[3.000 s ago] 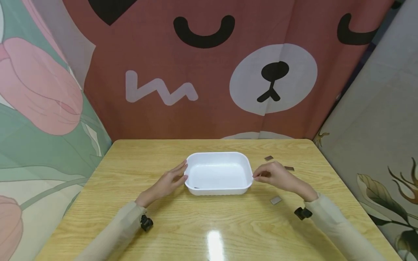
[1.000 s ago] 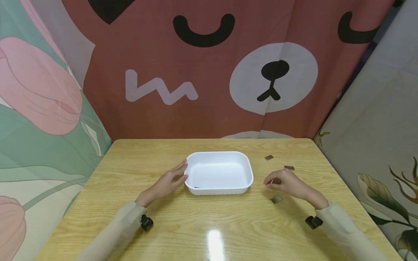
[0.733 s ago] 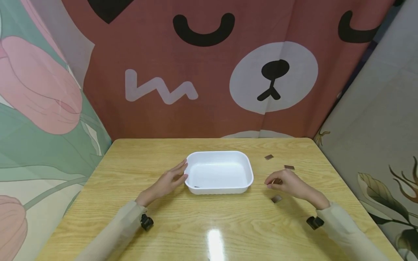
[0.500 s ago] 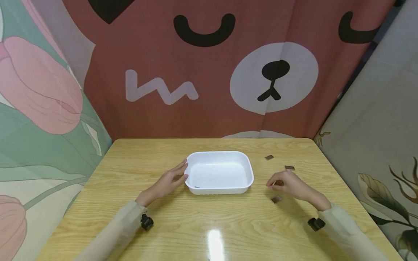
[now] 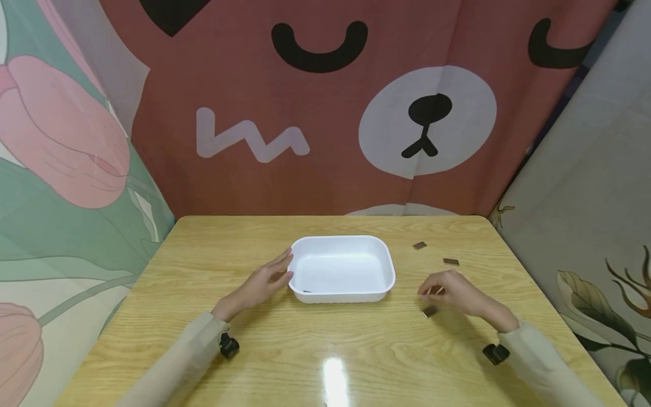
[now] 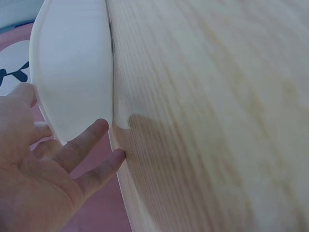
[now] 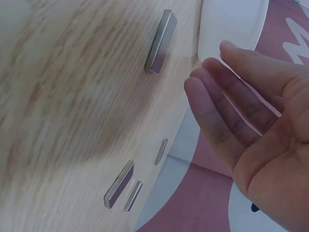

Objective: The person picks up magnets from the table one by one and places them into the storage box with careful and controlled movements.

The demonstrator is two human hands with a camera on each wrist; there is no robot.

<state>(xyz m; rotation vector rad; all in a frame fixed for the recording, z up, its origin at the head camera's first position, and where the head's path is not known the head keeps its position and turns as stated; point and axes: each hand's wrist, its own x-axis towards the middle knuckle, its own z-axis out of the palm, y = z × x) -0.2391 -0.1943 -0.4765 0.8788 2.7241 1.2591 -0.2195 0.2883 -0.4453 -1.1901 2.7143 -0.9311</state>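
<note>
A white plastic tray (image 5: pixel 342 296) stands on the wooden table. My left hand (image 5: pixel 259 285) rests at the tray's left end, fingers extended along its wall; in the left wrist view its fingertips (image 6: pixel 102 124) lie against the white side. My right hand (image 5: pixel 455 291) hovers right of the tray, fingers bent loosely and thumb apart from them. Nothing is between them in the right wrist view. Under it lie small flat silver metal blocks, one close to the fingers (image 7: pixel 207 104), another metal block (image 5: pixel 429 311) just in front of the hand.
Farther back on the right lie two more metal blocks, one dark-looking block (image 5: pixel 451 262) and a block (image 5: pixel 419 245) nearer the tray. A small dark piece (image 5: pixel 307 291) shows inside the tray's front left. Printed curtains (image 5: pixel 325 186) enclose the table behind and at both sides.
My right hand has moved from the tray's right rim to the right and a little nearer to me, above the metal blocks. The left hand and the tray have stayed put.
</note>
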